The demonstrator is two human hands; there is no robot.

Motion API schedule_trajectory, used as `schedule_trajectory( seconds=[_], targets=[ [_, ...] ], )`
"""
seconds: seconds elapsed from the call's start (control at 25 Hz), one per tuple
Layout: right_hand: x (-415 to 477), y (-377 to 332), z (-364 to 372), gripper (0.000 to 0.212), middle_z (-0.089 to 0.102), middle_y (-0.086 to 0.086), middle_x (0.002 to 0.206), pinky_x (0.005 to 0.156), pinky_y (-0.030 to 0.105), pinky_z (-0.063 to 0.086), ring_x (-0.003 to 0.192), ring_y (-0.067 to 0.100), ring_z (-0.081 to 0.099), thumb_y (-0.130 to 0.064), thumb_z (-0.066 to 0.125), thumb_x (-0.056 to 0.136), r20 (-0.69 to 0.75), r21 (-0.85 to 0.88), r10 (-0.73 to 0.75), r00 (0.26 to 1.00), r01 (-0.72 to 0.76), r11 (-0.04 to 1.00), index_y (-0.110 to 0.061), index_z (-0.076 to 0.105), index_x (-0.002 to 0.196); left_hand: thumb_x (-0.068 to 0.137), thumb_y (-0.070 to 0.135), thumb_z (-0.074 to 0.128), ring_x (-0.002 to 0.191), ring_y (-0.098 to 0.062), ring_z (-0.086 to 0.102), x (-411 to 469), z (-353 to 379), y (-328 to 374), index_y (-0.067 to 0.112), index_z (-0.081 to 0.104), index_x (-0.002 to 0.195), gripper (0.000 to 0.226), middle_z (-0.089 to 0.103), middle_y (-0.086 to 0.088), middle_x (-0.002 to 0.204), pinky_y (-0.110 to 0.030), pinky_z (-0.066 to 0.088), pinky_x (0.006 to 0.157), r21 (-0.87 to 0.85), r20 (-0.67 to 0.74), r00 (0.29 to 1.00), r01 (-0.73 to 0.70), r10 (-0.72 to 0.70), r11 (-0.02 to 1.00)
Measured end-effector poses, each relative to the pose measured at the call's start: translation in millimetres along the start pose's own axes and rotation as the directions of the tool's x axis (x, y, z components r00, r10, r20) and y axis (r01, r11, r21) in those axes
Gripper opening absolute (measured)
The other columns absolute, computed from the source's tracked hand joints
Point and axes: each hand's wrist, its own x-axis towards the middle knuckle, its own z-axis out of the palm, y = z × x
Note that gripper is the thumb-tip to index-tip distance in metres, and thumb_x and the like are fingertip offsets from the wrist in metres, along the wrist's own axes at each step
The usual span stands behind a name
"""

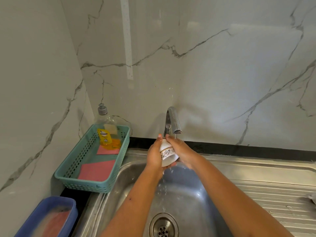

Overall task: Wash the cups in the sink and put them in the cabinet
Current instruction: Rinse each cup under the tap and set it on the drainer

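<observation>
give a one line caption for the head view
Rinsing a cup: left hand and right hand grip it under the tap, water falling into the sink; a soap bottle stands in the basket.

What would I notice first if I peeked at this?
The left hand and right hand hold a white patterned cup under the faucet, water dripping into the steel sink below. To the left, a teal basket holds a dish soap bottle and pink cloths.

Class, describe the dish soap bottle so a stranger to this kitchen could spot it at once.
Left of the steel sink sits a teal slotted basket. The dish soap bottle is at its far end, by the wall corner. Unlike the flat pink cloths beside it, it is clear, with yellow liquid and a grey cap.
</observation>
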Motion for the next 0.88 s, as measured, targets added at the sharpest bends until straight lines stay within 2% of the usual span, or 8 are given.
schedule_trajectory(
  seconds=[0.08,0.2,0.36,0.44,0.56,0.64,0.76,0.88],
  targets=[
    [1,-2,0,0.039,0.072,0.01,0.096,0.08,0.041,0.053,0.093,0.03,0.068,-0.052,0.046,0.092,-0.052,-0.032,0.043,0.998,-0.045,0.998,-0.019,0.063,0.104,0.09,0.049,0.053,0.073,-0.028,0.067,-2,0,4,0.01,0.067,0.101,0.042,0.07,-0.013,0.081,-0.043,0.056,0.071,-0.033,-0.002,0.999,0.051,-0.051,0.998],
    [2,-4,8,0.031,0.071,0.01,0.093,0.076,0.038,0.054,0.086,0.028,0.069,-0.049,0.05,0.091,-0.246,-0.083,0.072,0.967,-0.095,0.992,-0.021,0.063,0.084,0.088,0.044,0.059,0.075,-0.028,0.066,-5,4,4,0.009,0.064,0.108,0.041,0.068,-0.014,0.086,-0.034,0.056,0.056,-0.167,-0.024,0.987,0.151,-0.157,0.974],
    [1,7,22,0.03,0.063,0.001,0.07,0.062,0.027,0.047,0.066,0.014,0.062,-0.036,0.049,0.095,-0.418,-0.341,-0.317,0.851,0.177,0.923,-0.021,0.054,0.069,0.086,0.045,0.062,0.089,-0.03,0.069,9,1,-2,0.011,0.062,0.115,0.045,0.07,-0.015,0.102,-0.043,0.059,0.071,-0.07,-0.109,0.989,0.092,-0.099,0.993],
    [-2,7,23,0.033,0.052,-0.009,0.062,0.053,0.015,0.037,0.057,0.004,0.052,-0.032,0.05,0.096,-0.447,-0.368,-0.408,0.796,0.253,0.895,-0.032,0.041,0.065,0.081,0.047,0.069,0.09,-0.03,0.07,11,1,-6,0.013,0.061,0.113,0.047,0.07,-0.014,0.102,-0.045,0.059,0.075,0.001,-0.161,0.987,0.013,-0.012,1.0],
    [-1,4,14,0.03,0.055,-0.007,0.063,0.049,0.013,0.038,0.059,0.007,0.056,-0.029,0.053,0.095,-0.433,-0.33,-0.38,0.817,0.248,0.911,-0.029,0.048,0.066,0.073,0.05,0.075,0.087,-0.027,0.069,5,2,0,0.011,0.064,0.106,0.052,0.072,-0.011,0.093,-0.04,0.058,0.076,0.085,-0.108,0.994,0.001,0.008,0.996],
    [1,2,8,0.02,0.068,0.004,0.075,0.061,0.029,0.056,0.069,0.02,0.067,-0.029,0.058,0.092,-0.45,-0.147,-0.25,0.857,0.205,0.968,-0.016,0.062,0.078,0.067,0.047,0.078,0.081,-0.025,0.069,1,-3,9,0.007,0.066,0.107,0.057,0.072,-0.011,0.087,-0.036,0.055,0.074,0.131,0.044,0.999,0.015,-0.021,0.991],
    [1,-2,1,0.016,0.07,0.015,0.089,0.075,0.045,0.058,0.08,0.031,0.07,-0.025,0.057,0.092,-0.4,0.097,-0.072,0.914,0.121,0.988,-0.011,0.065,0.09,0.074,0.035,0.073,0.075,-0.023,0.069,-7,-5,13,0.008,0.067,0.099,0.038,0.072,-0.011,0.081,-0.033,0.055,0.07,0.105,0.221,0.972,0.06,-0.082,0.993],
    [-2,0,3,0.014,0.068,0.009,0.1,0.075,0.038,0.057,0.087,0.023,0.067,-0.025,0.052,0.096,-0.31,-0.039,-0.128,0.942,0.122,0.992,-0.016,0.06,0.103,0.086,0.033,0.062,0.068,-0.023,0.065,2,-7,5,0.009,0.063,0.101,0.028,0.068,-0.01,0.075,-0.031,0.052,0.063,-0.087,0.099,0.989,0.119,-0.111,0.989]
  ],
)
